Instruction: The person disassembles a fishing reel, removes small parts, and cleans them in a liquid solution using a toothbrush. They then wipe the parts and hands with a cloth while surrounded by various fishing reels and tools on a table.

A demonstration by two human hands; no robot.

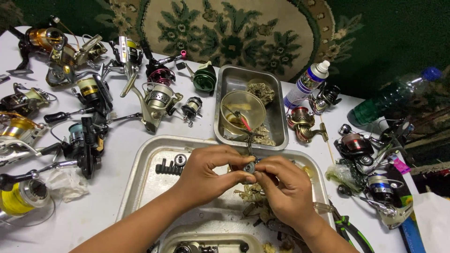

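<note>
My left hand (206, 171) and my right hand (283, 185) meet over a large metal tray (140, 173), both pinching a small dark round reel part (248, 167) between the fingertips. Under the hands the tray holds dirty rags or fibres (253, 194) and a black ribbed part (167, 167). Just beyond the hands stands a smaller metal tray (276, 126) with a clear bowl of yellowish liquid (243, 110) and a red-handled tool in it.
Several fishing reels (154, 100) cover the white table at left and back; more reels (370, 159) lie at right. A white squeeze bottle (309, 82) and a green bottle (389, 98) stand at the back right. Pliers (349, 229) lie near my right wrist.
</note>
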